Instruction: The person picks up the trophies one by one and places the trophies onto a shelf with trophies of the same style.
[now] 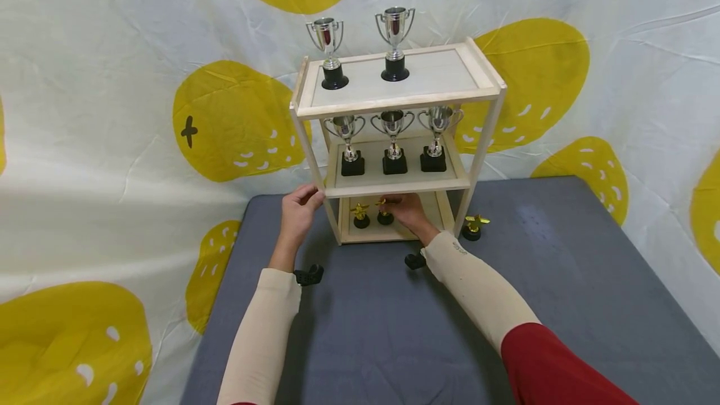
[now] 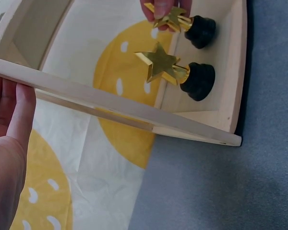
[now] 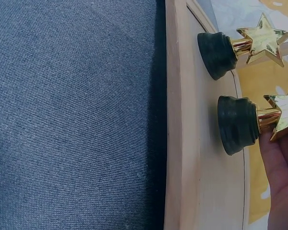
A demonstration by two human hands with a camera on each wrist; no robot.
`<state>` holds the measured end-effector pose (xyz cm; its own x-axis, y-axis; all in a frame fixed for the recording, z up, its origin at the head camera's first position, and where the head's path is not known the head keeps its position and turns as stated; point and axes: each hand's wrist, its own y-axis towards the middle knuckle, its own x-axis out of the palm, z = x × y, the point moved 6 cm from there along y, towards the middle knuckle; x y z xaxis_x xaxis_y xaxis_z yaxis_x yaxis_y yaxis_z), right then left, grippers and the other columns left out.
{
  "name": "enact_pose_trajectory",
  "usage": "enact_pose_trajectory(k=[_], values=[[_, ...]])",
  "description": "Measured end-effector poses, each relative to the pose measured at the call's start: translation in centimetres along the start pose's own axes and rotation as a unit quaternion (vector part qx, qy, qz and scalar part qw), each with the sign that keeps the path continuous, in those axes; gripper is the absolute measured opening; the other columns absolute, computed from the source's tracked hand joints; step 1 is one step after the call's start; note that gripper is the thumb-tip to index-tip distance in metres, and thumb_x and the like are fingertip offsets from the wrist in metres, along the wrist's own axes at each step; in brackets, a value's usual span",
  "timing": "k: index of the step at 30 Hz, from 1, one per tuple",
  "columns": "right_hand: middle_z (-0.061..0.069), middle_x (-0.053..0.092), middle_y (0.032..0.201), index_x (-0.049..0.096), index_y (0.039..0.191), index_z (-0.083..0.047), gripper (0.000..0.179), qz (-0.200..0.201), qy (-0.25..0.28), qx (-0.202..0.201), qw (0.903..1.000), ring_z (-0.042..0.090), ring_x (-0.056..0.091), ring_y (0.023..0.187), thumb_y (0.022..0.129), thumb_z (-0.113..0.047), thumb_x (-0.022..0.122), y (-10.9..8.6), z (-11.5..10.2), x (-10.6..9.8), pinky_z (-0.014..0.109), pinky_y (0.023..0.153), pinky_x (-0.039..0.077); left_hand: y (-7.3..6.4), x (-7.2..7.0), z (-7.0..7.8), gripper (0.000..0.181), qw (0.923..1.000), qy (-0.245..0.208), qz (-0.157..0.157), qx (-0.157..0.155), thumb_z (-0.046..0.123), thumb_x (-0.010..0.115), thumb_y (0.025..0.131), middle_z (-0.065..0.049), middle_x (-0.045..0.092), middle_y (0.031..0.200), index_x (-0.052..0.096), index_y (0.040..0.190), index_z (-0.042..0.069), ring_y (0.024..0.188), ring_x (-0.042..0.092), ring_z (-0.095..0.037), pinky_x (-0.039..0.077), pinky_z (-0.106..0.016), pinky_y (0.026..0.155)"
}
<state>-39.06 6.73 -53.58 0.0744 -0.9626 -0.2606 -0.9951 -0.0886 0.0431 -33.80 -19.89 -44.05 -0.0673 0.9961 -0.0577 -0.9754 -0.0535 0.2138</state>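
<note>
On the bottom tier of a wooden shelf point(image 1: 396, 192) stand two small gold star trophies with black bases. My right hand point(image 1: 406, 208) pinches the star of the right one point(image 3: 237, 124), whose base is at the tier's floor. Beside it, the left star trophy point(image 2: 161, 64) stands upright, untouched. My left hand point(image 1: 298, 211) holds the shelf's front left post at middle-tier height; in the left wrist view its fingers point(image 2: 21, 112) go behind the wood. A third star trophy point(image 1: 472, 228) is on the table just right of the shelf.
Three silver cups, one a middle cup point(image 1: 394, 142), stand on the middle tier. Two more, including a tall cup point(image 1: 395, 42), stand on top. The grey table point(image 1: 360, 342) meets a white cloth backdrop point(image 1: 101, 111) with yellow shapes behind the shelf.
</note>
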Motion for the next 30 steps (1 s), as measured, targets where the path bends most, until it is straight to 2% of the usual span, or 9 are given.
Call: enact_pose_trajectory(k=[6,15,20,27,30], values=[[0.021,0.078,0.114,0.079,0.109,0.002,0.02,-0.003,0.002,0.001,1.0,0.018,0.076,0.091,0.091,-0.008,0.08,-0.02,0.11,0.05,0.022,0.076,0.058,-0.06,0.12,0.09,0.033,1.0,0.003,-0.001,0.004,0.007,0.069,0.099,-0.011,0.066,0.115,0.068,0.126,-0.013,0.098,0.069,-0.002,0.061,-0.015,0.086],[0.02,0.078,0.112,0.079,0.108,0.0,0.018,0.0,-0.011,0.003,0.9999,0.019,0.075,0.092,0.092,-0.007,0.079,0.42,0.5,0.0,0.02,0.074,0.056,0.07,0.15,0.48,0.03,0.9999,0.004,-0.003,0.015,0.003,0.067,0.1,-0.006,0.067,0.112,0.069,0.126,-0.012,0.096,0.068,-0.001,0.061,-0.016,0.087],[0.021,0.078,0.112,0.079,0.108,0.001,0.019,-0.001,-0.014,0.001,0.9999,0.014,0.074,0.088,0.091,-0.007,0.079,0.53,0.7,0.1,0.019,0.072,0.055,0.07,0.18,0.47,0.028,0.9998,0.0,-0.002,0.019,0.002,0.067,0.1,0.0,0.066,0.107,0.069,0.125,-0.012,0.094,0.069,0.0,0.061,-0.015,0.086],[0.021,0.078,0.11,0.079,0.107,0.001,0.018,-0.003,-0.015,-0.006,0.9999,0.006,0.07,0.081,0.091,-0.006,0.078,0.58,0.86,0.11,0.018,0.071,0.054,0.14,0.11,0.26,0.03,0.9998,0.006,0.002,0.018,0.002,0.068,0.099,-0.008,0.068,0.111,0.069,0.126,-0.012,0.095,0.068,0.002,0.06,-0.014,0.085],[0.021,0.078,0.11,0.079,0.108,0.001,0.018,-0.005,-0.019,-0.006,0.9998,0.006,0.069,0.08,0.092,-0.007,0.077,0.53,0.9,0.18,0.019,0.071,0.053,0.15,0.09,0.13,0.03,0.9998,0.005,0.004,0.017,0.002,0.068,0.099,-0.007,0.067,0.111,0.07,0.126,-0.011,0.094,0.068,0.001,0.06,-0.014,0.085]])
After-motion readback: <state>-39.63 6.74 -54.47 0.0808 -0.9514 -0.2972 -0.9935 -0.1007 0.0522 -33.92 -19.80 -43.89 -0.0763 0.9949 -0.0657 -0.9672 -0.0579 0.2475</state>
